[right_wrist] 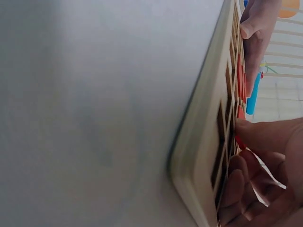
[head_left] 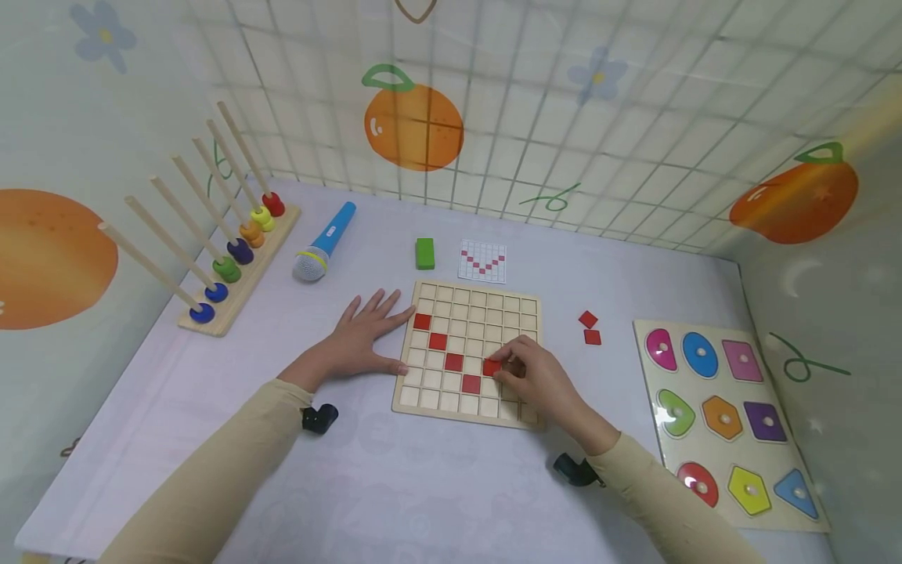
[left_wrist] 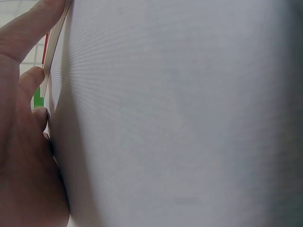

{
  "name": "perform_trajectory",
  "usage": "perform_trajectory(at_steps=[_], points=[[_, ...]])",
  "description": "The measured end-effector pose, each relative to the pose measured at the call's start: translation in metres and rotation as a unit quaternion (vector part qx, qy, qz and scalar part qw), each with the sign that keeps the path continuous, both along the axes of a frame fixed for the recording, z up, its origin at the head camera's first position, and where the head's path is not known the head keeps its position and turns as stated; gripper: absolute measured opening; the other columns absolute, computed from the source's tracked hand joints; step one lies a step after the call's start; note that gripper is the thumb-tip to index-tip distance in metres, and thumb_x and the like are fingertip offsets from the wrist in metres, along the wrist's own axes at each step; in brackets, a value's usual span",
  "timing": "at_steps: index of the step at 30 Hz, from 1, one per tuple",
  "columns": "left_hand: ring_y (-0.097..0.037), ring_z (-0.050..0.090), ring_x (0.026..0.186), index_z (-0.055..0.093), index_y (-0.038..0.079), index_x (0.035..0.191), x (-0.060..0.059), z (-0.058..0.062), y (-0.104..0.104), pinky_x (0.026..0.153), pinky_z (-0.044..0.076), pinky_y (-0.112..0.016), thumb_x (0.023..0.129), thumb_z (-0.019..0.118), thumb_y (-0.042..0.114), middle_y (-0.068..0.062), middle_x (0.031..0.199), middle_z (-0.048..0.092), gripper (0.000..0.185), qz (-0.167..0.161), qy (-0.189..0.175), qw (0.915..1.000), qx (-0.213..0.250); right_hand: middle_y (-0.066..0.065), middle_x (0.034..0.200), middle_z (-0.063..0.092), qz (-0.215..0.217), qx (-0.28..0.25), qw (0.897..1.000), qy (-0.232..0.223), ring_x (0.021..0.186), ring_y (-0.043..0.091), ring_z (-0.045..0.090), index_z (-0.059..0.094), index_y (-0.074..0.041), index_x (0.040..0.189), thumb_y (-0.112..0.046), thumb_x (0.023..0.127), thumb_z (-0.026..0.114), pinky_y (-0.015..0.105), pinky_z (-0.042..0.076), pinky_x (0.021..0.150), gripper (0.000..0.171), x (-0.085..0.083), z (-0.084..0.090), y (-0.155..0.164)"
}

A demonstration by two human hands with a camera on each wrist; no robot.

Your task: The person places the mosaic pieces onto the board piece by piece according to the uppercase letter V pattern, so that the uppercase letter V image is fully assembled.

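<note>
A wooden grid board (head_left: 431,399) lies on the table, with red square tiles (head_left: 454,362) set in a diagonal running down to the right. My right hand (head_left: 539,380) pinches one more red tile (head_left: 491,367) between thumb and fingers, over a cell up and right of the lowest tile. In the right wrist view that tile (right_wrist: 240,141) shows at the thumb tip, right at the grid. My left hand (head_left: 362,337) lies with fingers spread at the board's left edge, thumb and index finger touching it. The left wrist view shows its fingers (left_wrist: 32,80) along the board's side.
Two loose red tiles (head_left: 592,337) lie right of the board. Behind it are a green block (head_left: 425,254) and a pattern card (head_left: 482,261) with a V of red squares. A toy microphone (head_left: 326,243) and a peg stand (head_left: 239,290) are at left, a shape puzzle (head_left: 690,439) at right.
</note>
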State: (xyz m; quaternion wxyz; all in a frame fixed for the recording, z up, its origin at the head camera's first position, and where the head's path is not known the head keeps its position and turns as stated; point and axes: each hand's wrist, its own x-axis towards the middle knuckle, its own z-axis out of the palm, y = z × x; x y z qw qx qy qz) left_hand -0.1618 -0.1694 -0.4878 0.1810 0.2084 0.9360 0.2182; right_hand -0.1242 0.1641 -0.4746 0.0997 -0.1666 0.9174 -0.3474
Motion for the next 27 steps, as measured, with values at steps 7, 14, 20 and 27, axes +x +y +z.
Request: perform_trajectory(at_steps=[7, 14, 20, 27], points=[[-0.031, -0.01, 0.157, 0.025, 0.026, 0.163, -0.0004, -0.0006, -0.0007, 0.123, -0.013, -0.053, 0.08, 0.075, 0.066, -0.007, 0.172, 0.003, 0.105, -0.002, 0.001, 1.0, -0.001, -0.006, 0.097, 0.061, 0.012, 0.015, 1.0, 0.02, 0.077, 0.011, 0.055, 0.076, -0.017, 0.109, -0.011, 0.088, 0.081, 0.024, 0.05, 0.067, 0.023, 0.0, -0.0008, -0.0002], [-0.031, -0.01, 0.157, 0.024, 0.026, 0.163, -0.0006, 0.0, -0.0005, 0.123, -0.013, -0.053, 0.08, 0.075, 0.065, -0.007, 0.172, 0.002, 0.105, -0.003, 0.001, 1.0, -0.003, -0.005, 0.099, 0.061, 0.017, 0.019, 0.999, 0.025, 0.078, 0.012, 0.054, 0.078, -0.017, 0.109, -0.013, 0.088, 0.082, 0.024, 0.049, 0.067, 0.022, 0.0001, -0.0015, 0.0006], [-0.03, -0.01, 0.157, 0.024, 0.027, 0.163, -0.0012, -0.0016, -0.0008, 0.123, -0.013, -0.052, 0.079, 0.075, 0.067, -0.006, 0.172, 0.002, 0.106, -0.002, 0.002, 1.0, -0.004, -0.004, 0.103, 0.063, 0.013, 0.018, 1.0, 0.022, 0.082, 0.012, 0.056, 0.079, -0.017, 0.107, -0.013, 0.087, 0.082, 0.025, 0.052, 0.07, 0.02, 0.0003, -0.002, 0.0003], [-0.03, -0.01, 0.157, 0.024, 0.027, 0.163, -0.0015, -0.0029, -0.0004, 0.123, -0.013, -0.052, 0.079, 0.075, 0.068, -0.006, 0.172, 0.002, 0.106, -0.002, 0.002, 1.0, -0.002, -0.005, 0.103, 0.062, 0.009, 0.027, 1.0, 0.012, 0.082, 0.013, 0.055, 0.079, -0.017, 0.109, -0.015, 0.088, 0.082, 0.025, 0.051, 0.069, 0.021, 0.0008, 0.0002, -0.0001]])
